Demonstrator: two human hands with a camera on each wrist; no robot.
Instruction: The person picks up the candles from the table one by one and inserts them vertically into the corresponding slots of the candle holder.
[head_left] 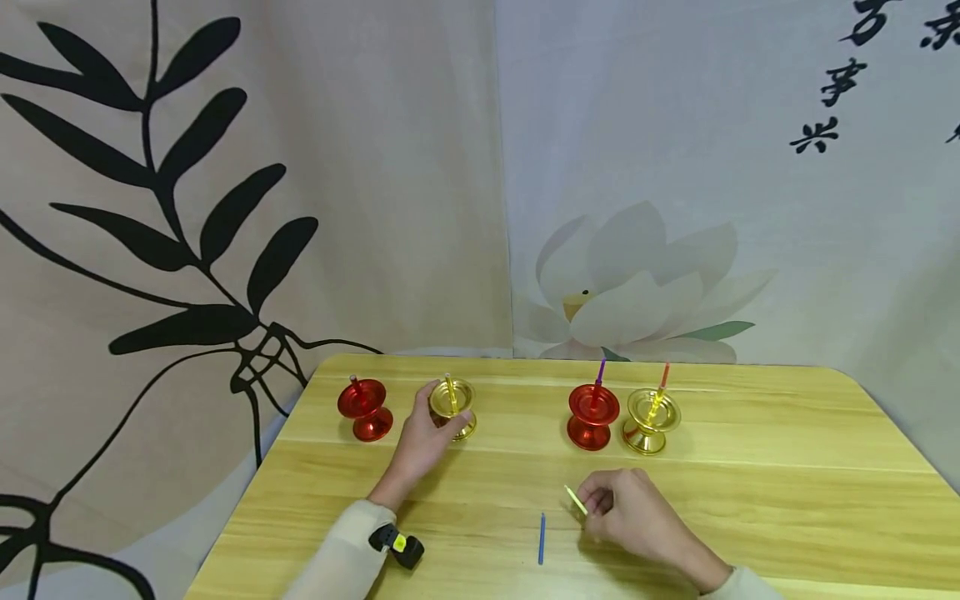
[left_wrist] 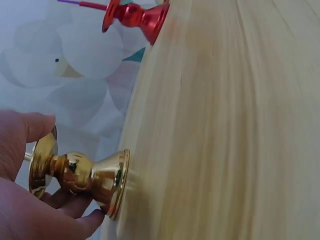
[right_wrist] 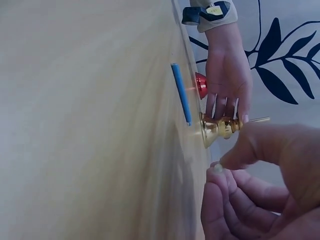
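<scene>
My left hand [head_left: 423, 437] grips a gold candle holder [left_wrist: 80, 172], fingers around its stem and thumb at the dish rim; the holder stands upright on the table. A thin rod rises from its dish. Between thumb and fingertips, my right hand [head_left: 633, 517] pinches a thin pale yellow candle [head_left: 576, 500] above the table. In the right wrist view only the candle's small end [right_wrist: 218, 168] shows. A thin blue candle [head_left: 542, 538] lies on the table between the two hands.
Left of the gripped holder stands a red candle holder [head_left: 362, 400]. Farther right are another red holder [head_left: 589, 433] with a purple candle [head_left: 602, 372] and a gold holder [head_left: 643, 440] with a red candle [head_left: 665, 375]. The wooden table [head_left: 787, 467] ends at a printed curtain [head_left: 420, 208].
</scene>
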